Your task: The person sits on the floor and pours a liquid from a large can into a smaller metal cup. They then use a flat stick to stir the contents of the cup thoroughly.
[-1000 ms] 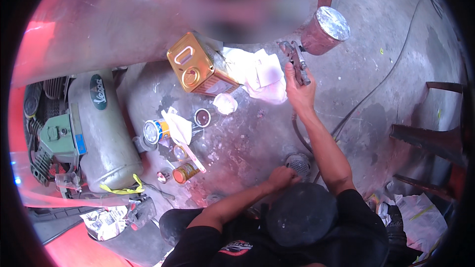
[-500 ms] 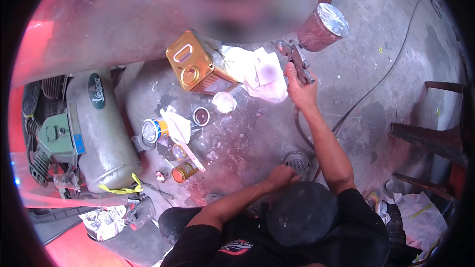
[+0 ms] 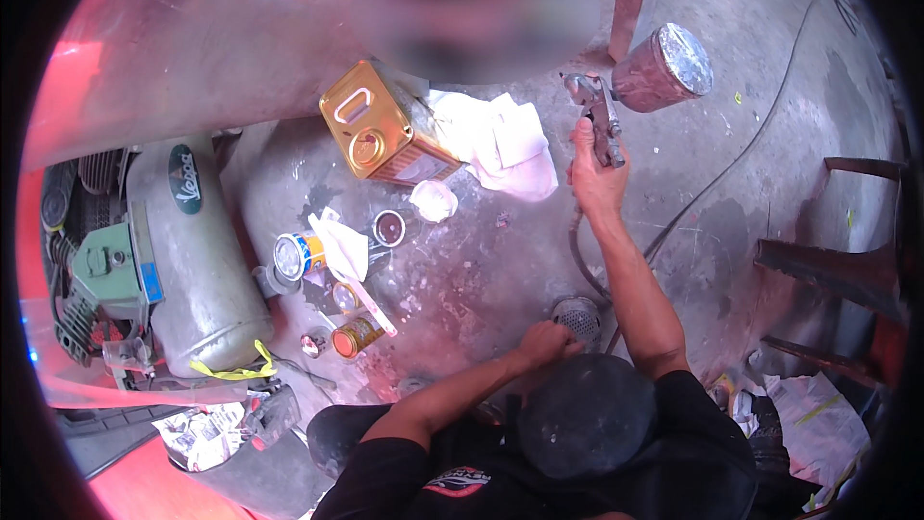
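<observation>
My right hand (image 3: 599,178) is wrapped round the handle of a spray gun (image 3: 603,130), arm stretched ahead. A paint-smeared metal cup (image 3: 654,77) is fixed to the gun and tilts to the right. From beneath my grip a hose (image 3: 580,250) hangs down. Close to my body, my left hand (image 3: 549,342) is closed in a fist; whatever it may hold is hidden. It lies against a grey rounded thing full of small holes (image 3: 577,313), whose kind I cannot make out. A dark round shape (image 3: 587,414) covers part of my lap.
A gold square can (image 3: 366,130) stands beside white cloths (image 3: 505,140). Left of centre are a dark-filled cup (image 3: 390,227), a white cup (image 3: 434,200) and small tins (image 3: 358,337). A green-headed compressor (image 3: 197,270) stands left, dark chair-like legs (image 3: 828,265) right. A hose (image 3: 741,173) crosses the floor.
My right hand has shifted to the right with the spray gun and its cup, which also sits slightly lower. My left hand has stayed in place.
</observation>
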A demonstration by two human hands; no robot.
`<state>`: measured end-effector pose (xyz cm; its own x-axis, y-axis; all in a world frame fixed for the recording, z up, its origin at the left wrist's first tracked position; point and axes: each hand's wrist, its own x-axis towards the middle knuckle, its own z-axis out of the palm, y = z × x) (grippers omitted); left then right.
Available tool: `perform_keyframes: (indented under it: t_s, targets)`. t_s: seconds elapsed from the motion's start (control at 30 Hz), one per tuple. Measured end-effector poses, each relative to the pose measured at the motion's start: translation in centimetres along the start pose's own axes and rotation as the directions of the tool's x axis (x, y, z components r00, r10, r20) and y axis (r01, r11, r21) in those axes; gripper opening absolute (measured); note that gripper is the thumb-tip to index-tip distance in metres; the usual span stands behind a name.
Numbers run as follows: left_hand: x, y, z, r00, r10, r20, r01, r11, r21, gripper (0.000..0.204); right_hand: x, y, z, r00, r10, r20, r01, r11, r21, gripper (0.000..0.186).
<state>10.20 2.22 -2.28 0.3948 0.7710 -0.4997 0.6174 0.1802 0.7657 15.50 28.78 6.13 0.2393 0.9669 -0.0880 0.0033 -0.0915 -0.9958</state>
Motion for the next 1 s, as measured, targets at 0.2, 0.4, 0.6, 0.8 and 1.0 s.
perform_keyframes:
  t_s: [0.2, 0.4, 0.6, 0.8, 1.0]
  targets:
    - [-0.1, -0.1, 0.2, 0.999, 0.024, -0.029, -0.023, 0.999, 0.037, 0.040, -0.9, -1.4, -0.2, 0.988, 0.100, 0.121, -0.100, 0.995, -0.004, 0.051]
    - [-0.1, 0.1, 0.2, 1.000, -0.005, -0.014, 0.005, 0.999, 0.033, 0.040, -1.7, -2.0, -1.0, 0.961, 0.101, 0.258, -0.105, 0.995, 0.002, 0.050]
    - [0.0, 0.1, 0.1, 1.000, 0.000, -0.010, 0.000, 0.999, 0.037, 0.040, -1.0, -1.7, -1.0, 0.977, 0.090, 0.192, -0.101, 0.994, 0.049, 0.049]
    - [-0.1, 0.4, -0.2, 1.000, -0.019, -0.001, 0.019, 0.999, 0.031, 0.040, -0.4, -1.6, -1.3, 0.999, 0.021, 0.034, -0.022, 0.999, 0.040, 0.048]
    - [0.0, 0.1, 0.1, 1.000, 0.014, -0.027, -0.013, 1.000, 0.024, 0.040, 0.0, -1.7, -1.8, 0.999, 0.041, 0.000, -0.041, 0.998, 0.042, 0.048]
